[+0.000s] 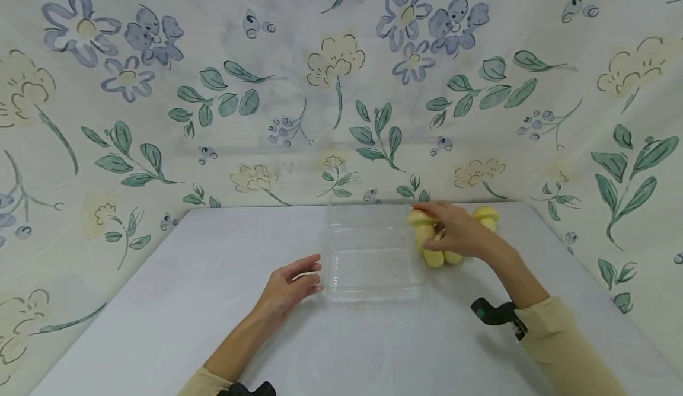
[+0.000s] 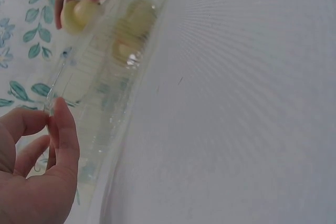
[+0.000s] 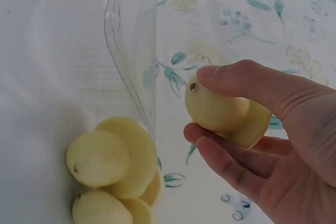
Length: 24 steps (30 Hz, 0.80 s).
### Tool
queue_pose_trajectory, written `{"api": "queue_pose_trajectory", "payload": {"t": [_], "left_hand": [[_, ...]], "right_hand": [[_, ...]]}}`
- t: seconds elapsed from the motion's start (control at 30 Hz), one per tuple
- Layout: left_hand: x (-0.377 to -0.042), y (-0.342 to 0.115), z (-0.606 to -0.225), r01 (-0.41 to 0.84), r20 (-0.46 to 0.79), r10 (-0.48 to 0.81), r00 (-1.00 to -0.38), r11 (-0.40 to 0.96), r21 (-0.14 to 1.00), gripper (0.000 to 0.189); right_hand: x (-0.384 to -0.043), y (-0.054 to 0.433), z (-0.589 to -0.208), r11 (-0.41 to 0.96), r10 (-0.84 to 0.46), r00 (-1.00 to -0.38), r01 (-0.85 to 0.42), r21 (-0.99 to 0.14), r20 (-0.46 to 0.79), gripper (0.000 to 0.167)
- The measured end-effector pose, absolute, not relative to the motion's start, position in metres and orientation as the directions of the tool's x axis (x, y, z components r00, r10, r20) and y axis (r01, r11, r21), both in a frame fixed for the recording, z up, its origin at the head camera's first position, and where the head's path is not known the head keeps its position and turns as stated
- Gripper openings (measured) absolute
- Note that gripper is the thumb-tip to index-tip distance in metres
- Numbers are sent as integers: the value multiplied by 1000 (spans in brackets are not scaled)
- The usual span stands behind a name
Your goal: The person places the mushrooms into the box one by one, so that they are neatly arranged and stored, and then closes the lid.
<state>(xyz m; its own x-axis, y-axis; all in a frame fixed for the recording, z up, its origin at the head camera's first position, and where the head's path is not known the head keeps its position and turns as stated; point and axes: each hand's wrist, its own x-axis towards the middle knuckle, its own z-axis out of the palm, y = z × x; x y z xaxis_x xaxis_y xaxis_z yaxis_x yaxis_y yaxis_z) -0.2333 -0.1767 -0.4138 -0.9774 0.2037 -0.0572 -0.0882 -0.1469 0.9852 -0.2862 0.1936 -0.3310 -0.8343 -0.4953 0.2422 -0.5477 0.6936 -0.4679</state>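
Observation:
A clear plastic box lies on the white table in the head view. My left hand is at its left side; in the left wrist view the thumb and forefinger pinch the box's rim. My right hand holds a pale yellow toy mushroom between thumb and fingers, above the box's right edge. In the head view its cap faces up and its stem points down. Several more yellow mushrooms lie close together on the table beside the box, partly hidden behind the right hand in the head view.
One more yellow mushroom stands near the table's back right corner. The white table ends at the back against a hanging cloth printed with flowers and leaves. Dark wrist mounts sit at both sleeves.

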Motion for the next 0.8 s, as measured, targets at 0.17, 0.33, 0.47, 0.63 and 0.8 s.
{"api": "queue_pose_trajectory", "payload": {"t": [0.17, 0.33, 0.47, 0.63, 0.8], "left_hand": [[-232, -177, -412, -76, -45, 214, -976, -137, 988, 57], [-232, -177, -412, -83, -53, 215, -975, -137, 987, 57], [-233, -176, -412, -81, -51, 211, -976, -136, 987, 56], [-232, -177, -412, -81, -54, 204, -977, -126, 989, 55], [-231, -176, -412, -76, -50, 206, -977, -119, 990, 55]], "right_hand": [[-288, 184, -331, 677, -521, -820, -566, -470, 237, 79], [-288, 172, -330, 641, -552, -801, -585, -498, 230, 79], [-289, 160, -331, 622, -569, -797, -578, -528, 202, 76], [-289, 141, -335, 633, -583, -798, -565, -529, 155, 76], [-293, 123, -341, 648, -608, -782, -587, -485, 136, 73]]}}
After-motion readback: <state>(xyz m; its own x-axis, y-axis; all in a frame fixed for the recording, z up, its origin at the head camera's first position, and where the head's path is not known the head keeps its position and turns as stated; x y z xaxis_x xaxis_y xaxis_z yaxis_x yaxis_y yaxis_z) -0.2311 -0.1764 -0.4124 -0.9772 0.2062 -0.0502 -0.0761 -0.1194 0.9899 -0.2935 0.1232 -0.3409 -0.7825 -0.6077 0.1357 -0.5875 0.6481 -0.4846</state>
